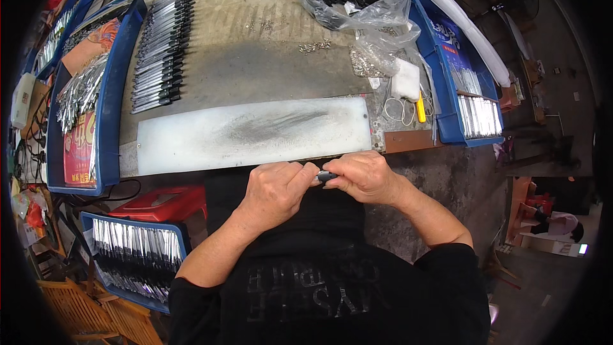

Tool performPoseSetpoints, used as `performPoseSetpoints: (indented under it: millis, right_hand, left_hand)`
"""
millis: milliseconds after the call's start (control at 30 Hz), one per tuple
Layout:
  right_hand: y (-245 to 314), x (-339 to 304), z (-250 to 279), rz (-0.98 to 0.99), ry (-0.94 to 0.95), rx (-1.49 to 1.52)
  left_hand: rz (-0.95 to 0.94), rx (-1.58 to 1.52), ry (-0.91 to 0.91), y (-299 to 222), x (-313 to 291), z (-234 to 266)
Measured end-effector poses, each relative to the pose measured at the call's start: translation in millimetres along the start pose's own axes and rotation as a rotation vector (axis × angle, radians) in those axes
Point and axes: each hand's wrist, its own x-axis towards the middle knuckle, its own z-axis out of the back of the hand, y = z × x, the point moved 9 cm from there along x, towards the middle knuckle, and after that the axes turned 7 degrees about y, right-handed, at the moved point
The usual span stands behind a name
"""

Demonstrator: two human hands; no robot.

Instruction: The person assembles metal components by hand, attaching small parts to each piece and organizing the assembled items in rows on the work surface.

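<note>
My left hand (278,190) and my right hand (365,177) meet just in front of the table's near edge. Between them is a pen with a black grip (326,176). Both sets of fingers are closed on it, the left on one end and the right on the other; most of its length is hidden in the hands. Just beyond the hands lies a long white pad (191,144), smudged grey in its middle. A row of silver pens with black ends (159,51) is laid out at the left of the table.
Blue trays at left (112,121) and right (450,112) hold silver pen parts. Another tray (185,236) of silver-and-black pens stands low at left beside a red stool (159,203). Far right are a clear plastic bag (319,9), small metal pieces (315,46) and a yellow-handled tool (420,110).
</note>
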Motion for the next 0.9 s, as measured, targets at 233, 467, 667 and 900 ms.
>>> performPoseSetpoints:
  millis: [233, 467, 667, 900]
  right_hand:
    - [10, -4, -6, -0.003, -0.027, -0.147]
    - [11, -4, -1, 0.016, -0.065, -0.123]
    - [-8, -3, -7, -0.068, 0.07, 0.14]
    - [5, -10, -9, -0.066, -0.028, -0.089]
  left_hand:
    - [0.036, 0.034, 0.007, -2, -6, -4]
    - [0.023, -0.04, -0.011, -2, -8, -4]
    - [0.026, -0.055, 0.004, -4, -6, -6]
    - [0.056, -0.024, 0.015, -2, -10, -10]
